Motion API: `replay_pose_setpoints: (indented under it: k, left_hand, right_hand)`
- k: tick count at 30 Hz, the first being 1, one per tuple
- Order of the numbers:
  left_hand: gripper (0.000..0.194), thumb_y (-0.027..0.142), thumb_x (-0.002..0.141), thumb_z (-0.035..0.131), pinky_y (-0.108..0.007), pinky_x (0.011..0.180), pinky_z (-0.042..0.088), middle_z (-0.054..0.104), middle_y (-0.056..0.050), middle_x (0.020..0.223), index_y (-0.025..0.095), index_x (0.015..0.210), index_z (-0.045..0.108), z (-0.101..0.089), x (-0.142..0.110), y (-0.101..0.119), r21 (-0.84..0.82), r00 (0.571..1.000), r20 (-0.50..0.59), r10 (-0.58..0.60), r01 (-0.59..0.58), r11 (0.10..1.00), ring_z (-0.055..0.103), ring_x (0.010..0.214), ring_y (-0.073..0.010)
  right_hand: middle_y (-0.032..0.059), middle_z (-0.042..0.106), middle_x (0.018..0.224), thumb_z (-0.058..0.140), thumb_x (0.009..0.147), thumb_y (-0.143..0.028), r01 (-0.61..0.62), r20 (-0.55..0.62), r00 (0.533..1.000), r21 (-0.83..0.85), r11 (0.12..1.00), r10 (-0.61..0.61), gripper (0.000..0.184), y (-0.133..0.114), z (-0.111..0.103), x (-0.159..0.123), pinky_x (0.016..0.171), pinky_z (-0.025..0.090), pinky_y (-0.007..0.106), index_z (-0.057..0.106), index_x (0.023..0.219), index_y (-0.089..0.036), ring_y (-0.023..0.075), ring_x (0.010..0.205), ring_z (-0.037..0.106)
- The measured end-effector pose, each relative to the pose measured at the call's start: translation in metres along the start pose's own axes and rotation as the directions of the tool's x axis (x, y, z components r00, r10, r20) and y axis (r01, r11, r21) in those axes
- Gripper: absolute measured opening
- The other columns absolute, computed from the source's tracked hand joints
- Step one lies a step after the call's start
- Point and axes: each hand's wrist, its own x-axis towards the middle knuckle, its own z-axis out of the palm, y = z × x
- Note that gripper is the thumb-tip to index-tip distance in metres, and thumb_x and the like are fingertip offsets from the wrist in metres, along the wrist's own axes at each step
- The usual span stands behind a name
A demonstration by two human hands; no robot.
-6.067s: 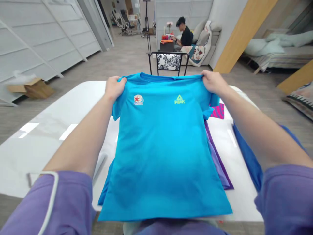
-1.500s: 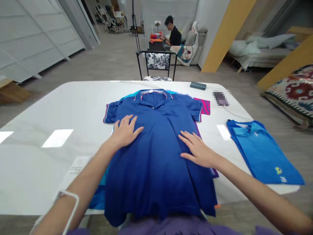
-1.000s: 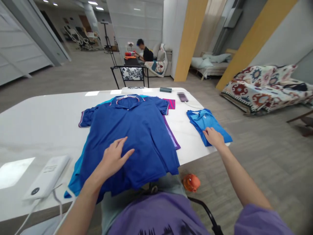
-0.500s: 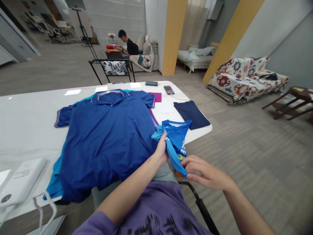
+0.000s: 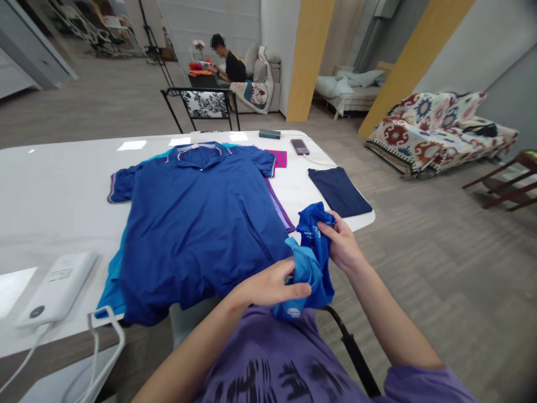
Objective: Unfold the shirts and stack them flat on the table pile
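A bunched blue shirt (image 5: 316, 238) with a lighter blue part hangs between my hands, over my lap at the table's front edge. My left hand (image 5: 274, 284) grips the light blue part, thumb across the front. My right hand (image 5: 342, 240) pinches the darker blue fabric higher up, at its right side. To the left, a dark blue polo shirt (image 5: 201, 212) lies spread face up, its lower edge hanging over the table edge. Under it show a bright blue garment (image 5: 111, 288), a purple edge (image 5: 281, 207) and a pink patterned piece (image 5: 279, 158).
A folded navy garment (image 5: 339, 192) lies at the white table's (image 5: 54, 184) right corner. Behind it are a phone (image 5: 300, 147) and a dark green box (image 5: 269, 134). A white device (image 5: 59, 285) with a cable is at left. A chair (image 5: 201, 106) and a seated person (image 5: 235, 67) are beyond.
My right hand has moved up from the shirt's lower end to its upper right side. My left hand has moved lower, and the shirt is now more bunched and off the table.
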Motion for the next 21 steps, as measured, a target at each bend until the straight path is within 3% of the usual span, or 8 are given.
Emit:
replay_pose_setpoints:
  k: [2, 4, 5, 7, 10, 15, 19, 21]
  left_hand:
    - [0.074, 0.075, 0.094, 0.083, -0.040, 0.111, 0.057, 0.073, -0.015, 0.138, 0.021, 0.142, 0.067, -0.004, -0.011, 0.011, -0.014, 0.964, -0.264, 0.033, -0.038, 0.999, 0.069, 0.126, -0.0316]
    - [0.083, 0.070, 0.090, 0.091, -0.039, 0.117, 0.054, 0.069, -0.015, 0.149, 0.025, 0.153, 0.060, -0.006, -0.016, 0.027, 0.009, 0.847, -0.520, 0.113, -0.127, 0.992, 0.066, 0.137, -0.0326]
    - [0.080, 0.068, 0.091, 0.091, -0.039, 0.117, 0.054, 0.070, -0.014, 0.148, 0.026, 0.152, 0.061, -0.008, -0.017, 0.036, 0.012, 0.795, -0.588, 0.148, -0.175, 0.985, 0.067, 0.136, -0.0316]
    - [0.060, 0.065, 0.097, 0.086, -0.035, 0.107, 0.057, 0.077, -0.009, 0.132, 0.025, 0.139, 0.070, -0.013, -0.017, 0.056, -0.033, 0.751, -0.636, 0.178, -0.257, 0.966, 0.072, 0.121, -0.0272]
    - [0.040, 0.060, 0.103, 0.080, -0.031, 0.097, 0.060, 0.081, -0.005, 0.111, 0.023, 0.118, 0.081, -0.032, -0.017, 0.080, -0.088, 0.696, -0.686, 0.210, -0.366, 0.926, 0.075, 0.106, -0.0229]
    - [0.033, 0.047, 0.100, 0.083, -0.033, 0.108, 0.062, 0.084, -0.002, 0.121, 0.027, 0.125, 0.082, -0.073, -0.032, 0.116, -0.044, 0.455, -0.855, 0.250, -0.544, 0.838, 0.078, 0.122, -0.0232]
    - [0.035, 0.044, 0.102, 0.082, -0.042, 0.116, 0.063, 0.081, -0.004, 0.130, 0.025, 0.132, 0.079, -0.091, -0.046, 0.157, 0.107, 0.449, -0.820, 0.356, -0.490, 0.865, 0.074, 0.139, -0.0296]
    - [0.035, 0.045, 0.109, 0.073, -0.047, 0.115, 0.065, 0.078, -0.004, 0.134, 0.025, 0.138, 0.075, -0.100, -0.054, 0.179, 0.298, 0.400, -0.802, 0.443, -0.375, 0.878, 0.071, 0.145, -0.0330]
  right_hand:
    - [-0.0024, 0.067, 0.091, 0.097, 0.088, -0.046, 0.220, 0.048, 0.975, -0.129, 0.967, -0.216, 0.041, -0.024, 0.021, -0.003, 0.072, 0.057, 0.032, 0.061, 0.100, -0.029, 0.0187, 0.078, 0.062]
    - [-0.0008, 0.060, 0.088, 0.096, 0.089, -0.038, 0.454, 0.187, 0.890, -0.284, 0.844, -0.416, 0.041, -0.049, 0.039, -0.005, 0.072, 0.052, 0.033, 0.057, 0.090, -0.027, 0.0192, 0.080, 0.056]
    - [0.0002, 0.058, 0.088, 0.096, 0.089, -0.035, 0.549, 0.270, 0.835, -0.342, 0.763, -0.480, 0.042, -0.061, 0.048, -0.006, 0.073, 0.051, 0.035, 0.055, 0.086, -0.027, 0.0200, 0.081, 0.054]
    - [0.0011, 0.054, 0.084, 0.096, 0.089, -0.035, 0.664, 0.401, 0.746, -0.390, 0.639, -0.531, 0.046, -0.082, 0.066, -0.006, 0.071, 0.049, 0.037, 0.052, 0.081, -0.026, 0.0211, 0.080, 0.052]
    - [-0.0001, 0.055, 0.085, 0.103, 0.083, -0.044, 0.659, 0.496, 0.732, -0.341, 0.671, -0.467, 0.050, -0.104, 0.086, -0.003, 0.066, 0.050, 0.036, 0.056, 0.088, -0.028, 0.0197, 0.076, 0.051]
    - [-0.0027, 0.060, 0.092, 0.100, 0.087, -0.059, 0.498, 0.495, 0.783, -0.136, 0.857, -0.377, 0.064, -0.122, 0.104, 0.014, 0.061, 0.052, 0.032, 0.062, 0.134, -0.037, 0.0169, 0.071, 0.056]
    - [0.0022, 0.072, 0.111, 0.100, 0.085, -0.062, 0.487, 0.539, 0.779, -0.201, 0.850, -0.319, 0.068, -0.122, 0.133, 0.027, 0.077, 0.061, 0.032, 0.070, 0.137, -0.030, 0.0185, 0.092, 0.068]
    - [0.0038, 0.076, 0.112, 0.098, 0.086, -0.064, 0.459, 0.623, 0.742, -0.203, 0.865, -0.248, 0.060, -0.121, 0.150, 0.032, 0.087, 0.063, 0.036, 0.076, 0.125, -0.026, 0.0220, 0.101, 0.071]
